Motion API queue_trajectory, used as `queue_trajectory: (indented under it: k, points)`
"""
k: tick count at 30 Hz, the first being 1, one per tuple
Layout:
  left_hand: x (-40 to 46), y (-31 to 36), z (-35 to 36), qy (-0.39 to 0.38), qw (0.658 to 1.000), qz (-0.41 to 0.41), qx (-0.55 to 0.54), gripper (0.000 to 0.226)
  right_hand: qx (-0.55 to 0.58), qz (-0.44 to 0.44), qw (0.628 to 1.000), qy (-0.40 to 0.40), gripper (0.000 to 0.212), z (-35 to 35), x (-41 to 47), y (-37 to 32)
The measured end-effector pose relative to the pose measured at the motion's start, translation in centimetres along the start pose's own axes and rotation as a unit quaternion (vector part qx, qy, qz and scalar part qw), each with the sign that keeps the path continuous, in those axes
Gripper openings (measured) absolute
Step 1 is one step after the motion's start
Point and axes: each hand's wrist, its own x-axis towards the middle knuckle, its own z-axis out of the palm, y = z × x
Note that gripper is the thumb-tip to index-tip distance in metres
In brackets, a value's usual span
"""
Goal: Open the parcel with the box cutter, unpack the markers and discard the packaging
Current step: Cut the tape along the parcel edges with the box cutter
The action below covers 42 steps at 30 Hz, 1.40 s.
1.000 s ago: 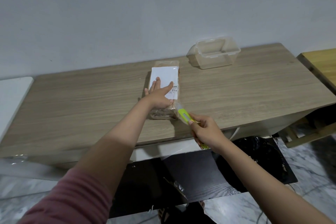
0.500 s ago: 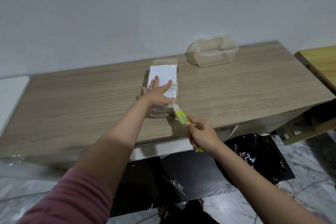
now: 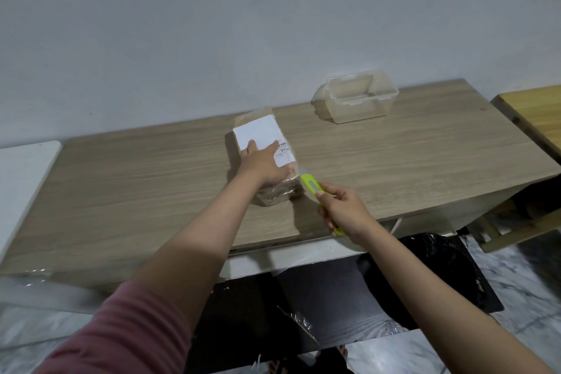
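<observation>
A brown taped parcel (image 3: pixel 263 130) with a white label lies in the middle of the wooden table (image 3: pixel 136 179). My left hand (image 3: pixel 264 165) presses flat on its top, fingers straight over the label. My right hand (image 3: pixel 344 211) grips a yellow-green box cutter (image 3: pixel 310 184), whose front end touches the parcel's near right corner. The blade itself is too small to make out.
A clear plastic container (image 3: pixel 356 97) stands at the back right of the table. A black bin bag (image 3: pixel 437 267) sits on the floor below the table's front edge. A second wooden surface (image 3: pixel 534 112) adjoins at far right, a white one (image 3: pixel 21 179) at far left.
The parcel has turned slightly under my left hand. My right hand has stayed at the near right corner with the cutter, shifting a little along the edge.
</observation>
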Motion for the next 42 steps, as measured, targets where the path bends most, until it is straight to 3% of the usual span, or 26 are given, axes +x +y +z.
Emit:
queue_trajectory:
  k: [12, 25, 37, 42]
  points:
    - [-0.3, 2.1, -0.2, 0.102, 0.993, -0.028, 0.057, 0.072, 0.023, -0.034, 0.998, 0.047, 0.036, -0.6, -1.7, 1.3]
    - [1.1, 1.4, 0.8, 0.163, 0.982, 0.033, 0.094, 0.075, 0.055, -0.025, 0.996, 0.068, 0.037, 0.2, -1.2, 1.9]
    - [2.0, 0.1, 2.4, 0.181, 0.979, 0.069, -0.061, 0.083, 0.074, -0.040, 0.990, 0.114, 0.036, 0.0, -1.0, 1.9]
    - [1.9, -1.7, 2.1, 0.155, 0.975, 0.144, -0.068, 0.100, 0.041, -0.020, 0.998, 0.049, 0.034, -1.4, 0.9, 0.7]
